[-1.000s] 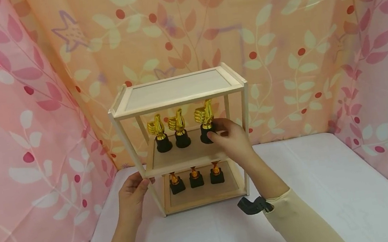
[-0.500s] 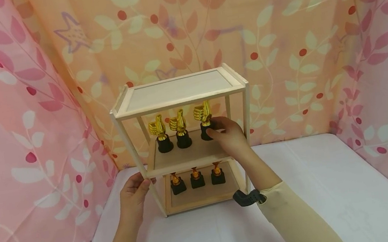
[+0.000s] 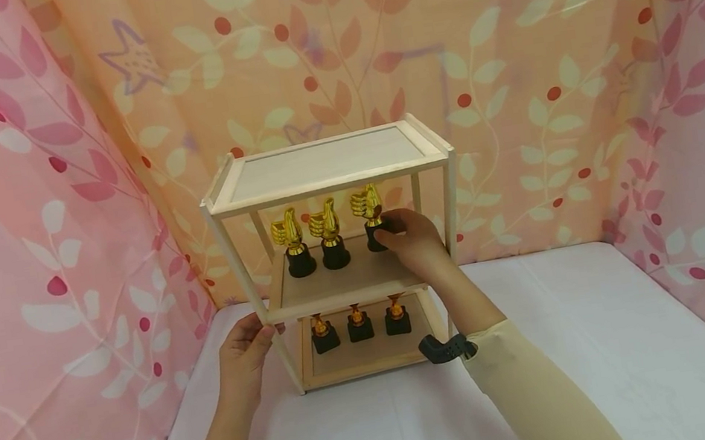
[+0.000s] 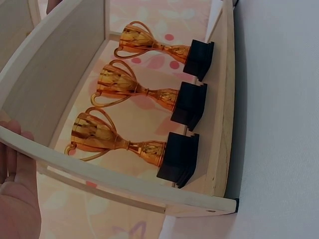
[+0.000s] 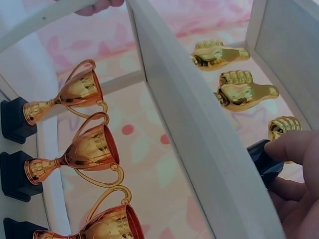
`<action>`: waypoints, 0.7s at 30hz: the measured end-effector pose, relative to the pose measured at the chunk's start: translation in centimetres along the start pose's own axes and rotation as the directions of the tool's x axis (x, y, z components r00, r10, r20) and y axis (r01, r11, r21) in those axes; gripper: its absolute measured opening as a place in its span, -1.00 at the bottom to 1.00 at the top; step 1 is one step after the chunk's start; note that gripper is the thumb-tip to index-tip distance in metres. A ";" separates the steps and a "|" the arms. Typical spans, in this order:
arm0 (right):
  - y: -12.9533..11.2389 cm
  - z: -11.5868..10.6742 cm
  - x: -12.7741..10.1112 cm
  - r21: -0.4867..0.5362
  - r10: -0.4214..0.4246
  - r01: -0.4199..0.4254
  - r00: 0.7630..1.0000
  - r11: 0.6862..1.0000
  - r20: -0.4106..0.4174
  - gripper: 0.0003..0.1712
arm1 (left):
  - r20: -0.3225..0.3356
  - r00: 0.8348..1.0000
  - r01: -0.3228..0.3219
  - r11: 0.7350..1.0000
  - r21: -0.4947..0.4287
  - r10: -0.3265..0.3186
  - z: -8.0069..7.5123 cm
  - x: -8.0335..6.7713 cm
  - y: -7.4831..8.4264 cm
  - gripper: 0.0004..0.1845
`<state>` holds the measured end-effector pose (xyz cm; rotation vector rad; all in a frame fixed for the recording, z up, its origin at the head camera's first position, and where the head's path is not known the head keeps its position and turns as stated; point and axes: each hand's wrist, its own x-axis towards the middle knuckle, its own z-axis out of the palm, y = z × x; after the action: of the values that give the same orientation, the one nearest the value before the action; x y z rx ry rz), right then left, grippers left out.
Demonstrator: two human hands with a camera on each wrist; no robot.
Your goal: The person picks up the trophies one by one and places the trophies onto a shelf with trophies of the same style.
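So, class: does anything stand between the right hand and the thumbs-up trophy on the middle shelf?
Nothing visible does. The right hand already grips the black base of the right-most thumbs-up trophy; the other two trophies stand apart to its left.

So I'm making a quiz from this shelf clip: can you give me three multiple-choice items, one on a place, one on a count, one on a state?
1. Where does the left hand rest?
A. on the shelf's front left post
B. on the top board
C. on the table

2. How many cup trophies stand on the bottom board?
A. two
B. three
C. five

3. What is the right hand doing?
A. lying flat on the table
B. holding the black base of the rightmost thumbs-up trophy
C. pushing the curtain

Answers: 1 A, its fingers touch the post. 2 B, three cups in a row. 3 B, fingers pinch the base of that trophy on the middle board.
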<state>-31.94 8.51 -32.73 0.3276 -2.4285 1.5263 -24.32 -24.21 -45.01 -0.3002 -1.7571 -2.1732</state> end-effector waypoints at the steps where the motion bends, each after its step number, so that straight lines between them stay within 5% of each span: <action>1: 0.0 0.0 0.1 -0.005 0.002 -0.002 1.000 1.000 -0.001 -0.47 | 0.001 1.000 -0.001 1.000 -0.001 0.001 0.0 0.0 0.0 -0.74; 21: 0.3 0.1 0.4 -0.069 0.049 -0.045 0.998 0.997 0.050 -0.45 | -0.008 1.000 0.012 1.000 0.006 -0.012 0.2 -0.1 0.4 -0.75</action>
<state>-32.43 8.53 -32.89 0.3024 -2.5389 1.4676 -24.07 -24.06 -44.69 -0.2802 -1.7649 -2.1742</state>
